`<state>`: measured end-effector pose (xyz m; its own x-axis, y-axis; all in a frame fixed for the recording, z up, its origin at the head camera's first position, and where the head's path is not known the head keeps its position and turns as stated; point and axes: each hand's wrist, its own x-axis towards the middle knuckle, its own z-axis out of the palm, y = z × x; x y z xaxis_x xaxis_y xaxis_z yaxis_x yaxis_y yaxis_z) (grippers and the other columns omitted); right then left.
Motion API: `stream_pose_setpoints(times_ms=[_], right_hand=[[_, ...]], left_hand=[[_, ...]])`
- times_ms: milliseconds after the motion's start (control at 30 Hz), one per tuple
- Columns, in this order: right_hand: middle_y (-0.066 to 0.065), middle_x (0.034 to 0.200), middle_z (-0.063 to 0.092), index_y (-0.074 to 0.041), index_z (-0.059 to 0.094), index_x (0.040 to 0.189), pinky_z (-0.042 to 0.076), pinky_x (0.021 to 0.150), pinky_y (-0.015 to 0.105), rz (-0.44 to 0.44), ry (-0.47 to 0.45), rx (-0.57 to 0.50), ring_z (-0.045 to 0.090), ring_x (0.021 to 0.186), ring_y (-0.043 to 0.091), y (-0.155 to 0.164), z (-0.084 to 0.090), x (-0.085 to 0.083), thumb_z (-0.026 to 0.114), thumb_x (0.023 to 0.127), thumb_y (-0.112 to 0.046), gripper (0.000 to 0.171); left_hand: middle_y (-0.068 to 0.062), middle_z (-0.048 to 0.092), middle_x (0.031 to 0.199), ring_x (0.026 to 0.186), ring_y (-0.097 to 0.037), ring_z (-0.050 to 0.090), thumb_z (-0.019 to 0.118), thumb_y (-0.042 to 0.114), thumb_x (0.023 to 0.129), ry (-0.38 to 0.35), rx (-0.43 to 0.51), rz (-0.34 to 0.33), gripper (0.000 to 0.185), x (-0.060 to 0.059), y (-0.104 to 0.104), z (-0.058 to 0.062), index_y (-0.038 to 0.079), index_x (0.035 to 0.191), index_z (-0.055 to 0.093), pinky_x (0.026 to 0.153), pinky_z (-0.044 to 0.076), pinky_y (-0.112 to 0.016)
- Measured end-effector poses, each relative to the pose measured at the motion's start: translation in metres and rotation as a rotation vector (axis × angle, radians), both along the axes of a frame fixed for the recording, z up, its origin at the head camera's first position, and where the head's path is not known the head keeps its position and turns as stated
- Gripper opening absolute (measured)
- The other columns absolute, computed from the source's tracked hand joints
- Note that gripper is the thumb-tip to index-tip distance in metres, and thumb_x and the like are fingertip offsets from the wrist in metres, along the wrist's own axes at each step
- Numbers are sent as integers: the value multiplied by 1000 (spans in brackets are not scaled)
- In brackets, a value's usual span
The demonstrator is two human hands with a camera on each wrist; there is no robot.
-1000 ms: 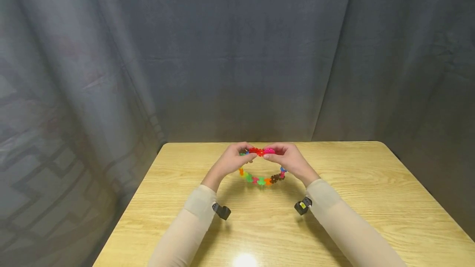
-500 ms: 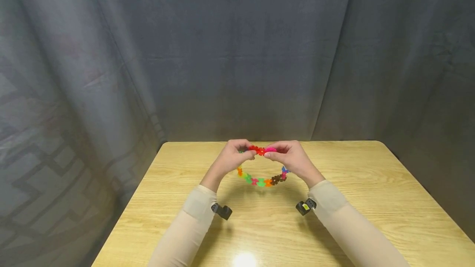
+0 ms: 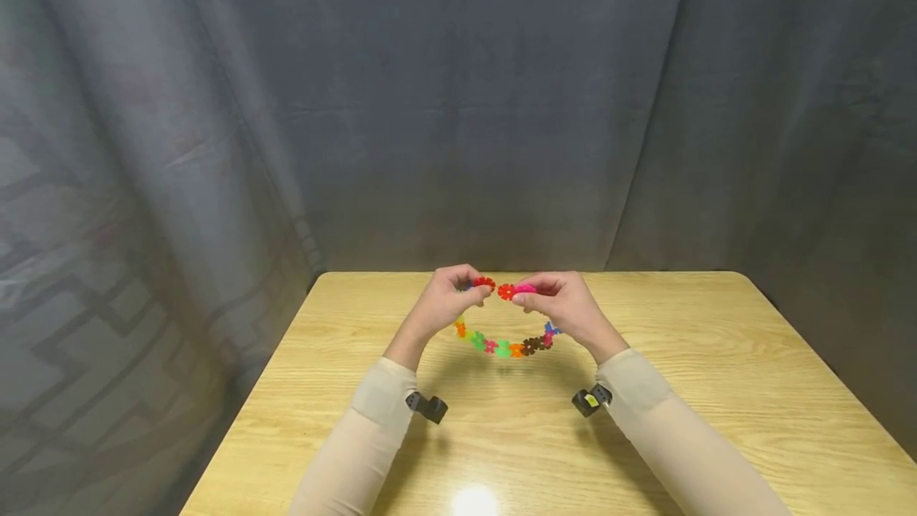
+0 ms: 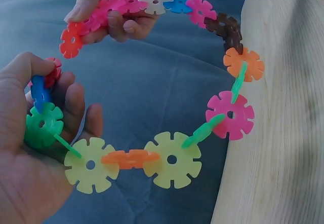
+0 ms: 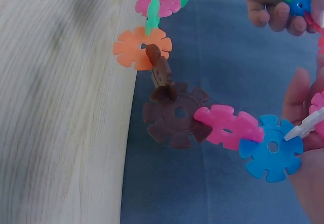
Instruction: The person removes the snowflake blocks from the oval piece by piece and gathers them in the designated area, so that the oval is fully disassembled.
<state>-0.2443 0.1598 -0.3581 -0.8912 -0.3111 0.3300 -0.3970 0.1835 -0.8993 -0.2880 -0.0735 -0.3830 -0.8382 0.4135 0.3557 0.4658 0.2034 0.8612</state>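
Note:
A chain of interlocking plastic snowflake discs [image 3: 504, 349] hangs in a loop between both hands over the table. My left hand [image 3: 446, 301] pinches one end, at a red disc [image 3: 484, 283] linked to a blue disc [image 4: 40, 93]. The other end is gripped by my right hand [image 3: 564, 307] at the pink discs [image 4: 114, 4], and a second red disc [image 4: 71, 40] sticks out past the thumb. A narrow gap separates the two red end discs. Yellow, green and orange discs run along the left; a brown disc [image 5: 177, 115] and a light blue disc [image 5: 272, 148] are nearer the right hand.
Under the hands is a wood-grain table [image 3: 501, 452], its far edge just beyond them. A grey curtain [image 3: 458, 118] hangs behind the table and along both sides. Small black cameras [image 3: 427, 407] are strapped to the wrists.
The two red end discs, touching or overlapping earlier, now stand apart with a gap. The left hand has shifted slightly up and left; the right hand has moved slightly right.

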Motion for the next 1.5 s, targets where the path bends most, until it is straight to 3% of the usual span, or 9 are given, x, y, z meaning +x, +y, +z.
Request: stream_pose_setpoints(times_ms=[133,300,433,600,833,1033,1200,1367,1500], right_hand=[[8,89,72,-1,74,100,49,61,30,-14,-8,9,62,79,42,3,-8,-7,75,88,-12,17],[7,95,73,-3,75,103,52,65,31,-17,-15,1,63,80,33,7,-22,-19,75,88,-13,17],[7,95,73,-8,76,102,51,65,31,-24,-7,5,62,80,27,9,-23,-20,76,88,-20,19],[10,93,72,-11,76,101,50,61,30,-36,11,25,61,77,26,10,-21,-19,76,88,-26,20],[22,99,69,-2,74,106,51,65,30,-7,34,34,62,77,24,10,-13,-16,70,92,-12,17],[12,96,70,-3,74,105,48,61,29,12,31,63,56,74,29,9,-12,-14,71,91,-13,17],[10,95,71,-6,74,99,49,61,30,-3,30,67,56,72,23,7,-15,-16,74,89,-15,14],[10,93,70,-6,74,97,45,55,28,-18,23,59,54,68,20,6,-15,-17,75,88,-15,12],[11,93,70,-4,74,97,48,58,28,-9,25,41,57,70,19,4,-16,-17,75,88,-15,14]], left_hand=[[-4,66,84,77,-23,62,67,22,94,-1,-18,-2,9,-1,-1,0,13,93,70,76,51,-42],[-4,66,94,81,-24,63,64,19,95,-22,-55,-21,8,0,0,0,14,99,69,78,53,-43],[-6,67,100,86,-26,61,63,17,94,-3,-83,-35,12,0,-2,1,13,103,69,76,52,-37],[-2,68,103,90,-25,61,66,12,91,45,-104,-101,21,0,-9,4,8,112,68,77,51,-36],[-6,67,114,100,-20,62,66,15,92,86,-115,-164,28,1,-15,14,6,119,64,87,51,-41],[-2,64,120,106,-19,59,72,26,90,123,-233,-122,36,2,-7,22,13,122,63,90,49,-43],[8,63,117,106,-17,58,76,35,86,138,-338,-112,44,4,2,28,14,122,64,86,51,-35],[9,64,114,102,-13,60,77,37,85,150,-372,-125,44,5,8,30,14,122,65,86,51,-31],[8,66,110,97,-12,61,77,36,86,164,-361,-130,44,5,11,31,12,121,67,83,52,-30]])
